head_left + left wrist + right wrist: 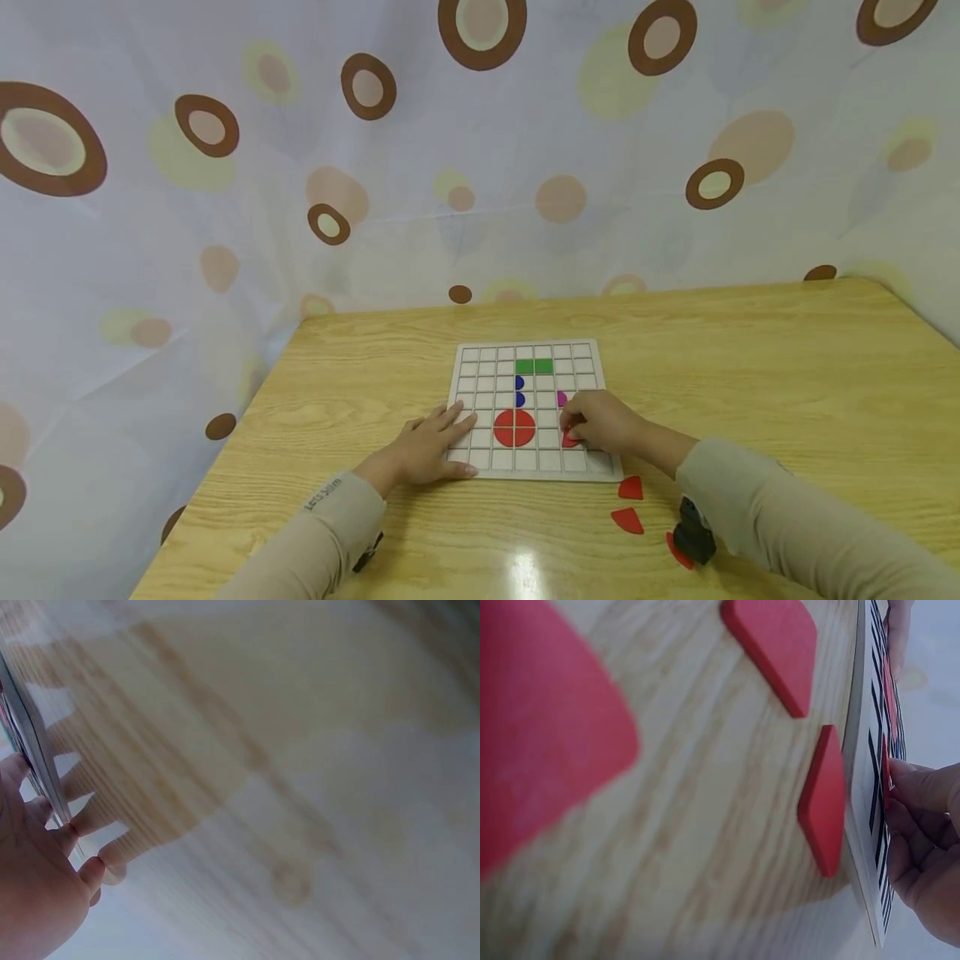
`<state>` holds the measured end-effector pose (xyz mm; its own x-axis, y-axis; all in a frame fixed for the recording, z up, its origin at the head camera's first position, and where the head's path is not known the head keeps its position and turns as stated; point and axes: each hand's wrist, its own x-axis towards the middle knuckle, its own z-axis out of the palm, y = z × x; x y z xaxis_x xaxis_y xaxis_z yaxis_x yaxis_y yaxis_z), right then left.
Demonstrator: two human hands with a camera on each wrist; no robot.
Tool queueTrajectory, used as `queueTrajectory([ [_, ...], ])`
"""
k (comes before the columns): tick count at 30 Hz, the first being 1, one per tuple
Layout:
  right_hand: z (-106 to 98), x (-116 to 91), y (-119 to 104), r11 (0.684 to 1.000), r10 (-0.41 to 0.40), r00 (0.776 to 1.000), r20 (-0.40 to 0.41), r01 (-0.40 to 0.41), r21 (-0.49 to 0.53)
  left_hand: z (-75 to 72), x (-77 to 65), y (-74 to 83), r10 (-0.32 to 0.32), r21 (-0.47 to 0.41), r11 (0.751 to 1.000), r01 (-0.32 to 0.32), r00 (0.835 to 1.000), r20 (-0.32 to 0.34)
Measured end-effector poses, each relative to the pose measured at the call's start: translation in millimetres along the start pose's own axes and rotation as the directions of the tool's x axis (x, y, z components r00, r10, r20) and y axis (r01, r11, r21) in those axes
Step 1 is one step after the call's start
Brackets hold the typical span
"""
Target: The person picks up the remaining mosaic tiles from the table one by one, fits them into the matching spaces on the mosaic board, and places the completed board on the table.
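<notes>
A white gridded board [547, 461] lies on the wooden table. My left hand [431, 446] rests along its left edge with fingers spread; in the left wrist view the fingertips [91, 871] touch the board's side. Over the right part of the grid, my right hand [600, 421] pinches a red quarter-circle piece [571, 439] between thumb and fingers. That piece [886, 772] shows edge-on at the board in the right wrist view. Left of it, several red quarter pieces form a circle [504, 418]. A magenta piece [562, 399] sits just above, partly hidden by the hand.
Two green squares [525, 367] and two blue half-circles [520, 383] lie higher on the grid. Off the board's lower right corner are three loose red pieces [631, 487], one partly under the black wrist camera [693, 533]. A patterned curtain [510, 242] hangs behind the table.
</notes>
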<state>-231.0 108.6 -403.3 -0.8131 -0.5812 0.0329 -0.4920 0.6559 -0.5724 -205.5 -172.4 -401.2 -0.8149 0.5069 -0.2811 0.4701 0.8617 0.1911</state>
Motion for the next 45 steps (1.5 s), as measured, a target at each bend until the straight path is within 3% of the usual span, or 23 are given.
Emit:
queueTrajectory([
  [13, -8.4, -3.1, 2.7, 0.999, -0.03, 0.999, 0.034, 0.029, 0.023, -0.6, 0.8, -0.9, 0.009, 0.01, 1.0, -0.009, 1.0, -0.004],
  [25, -10.3, -4.7, 4.5, 0.994, -0.112, 0.993, 0.048, 0.113, -0.007, -0.4, 0.7, -0.6, 0.009, 0.018, 1.0, -0.009, 1.0, -0.005],
  [35, -12.3, -5.7, 2.0, 0.998, -0.051, 0.997, 0.065, 0.05, 0.023, -0.7, 1.0, 0.5, 0.013, 0.01, 1.0, -0.013, 1.0, -0.008],
  [45, -15.5, -12.3, 2.5, 0.998, -0.024, 0.999, 0.027, 0.023, 0.054, -1.1, 0.0, 0.9, 0.015, 0.01, 1.0, -0.015, 1.0, -0.005],
])
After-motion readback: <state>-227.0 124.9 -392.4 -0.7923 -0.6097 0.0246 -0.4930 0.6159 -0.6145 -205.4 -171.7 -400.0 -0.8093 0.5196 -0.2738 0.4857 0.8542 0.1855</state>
